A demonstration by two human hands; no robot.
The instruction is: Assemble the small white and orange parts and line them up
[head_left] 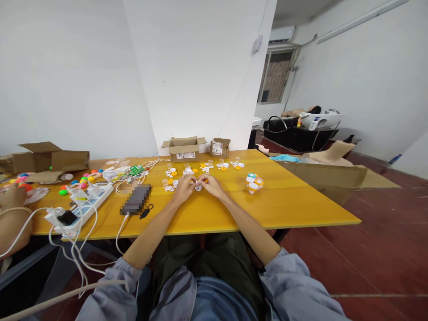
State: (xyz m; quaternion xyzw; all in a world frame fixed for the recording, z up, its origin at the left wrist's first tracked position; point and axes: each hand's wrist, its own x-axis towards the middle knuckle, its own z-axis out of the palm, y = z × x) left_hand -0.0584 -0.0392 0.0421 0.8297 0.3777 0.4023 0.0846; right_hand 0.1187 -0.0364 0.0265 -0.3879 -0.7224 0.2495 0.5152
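Note:
My left hand (184, 187) and my right hand (210, 185) meet at the middle of the yellow table (284, 200), fingers pinched together around a small white round part (198, 187). Which hand carries it I cannot tell. Beyond my fingers lie several small white and orange plastic pieces (203, 167) in loose groups. A small heap of white, orange and teal caps (254, 182) sits to the right of my right hand.
A dark phone (135, 200) lies left of my left hand, next to a white power strip (85, 203) with cables. Two open cardboard boxes (185, 149) stand at the far edge. Another person's arm (13, 214) rests at the far left among coloured balls (63, 192).

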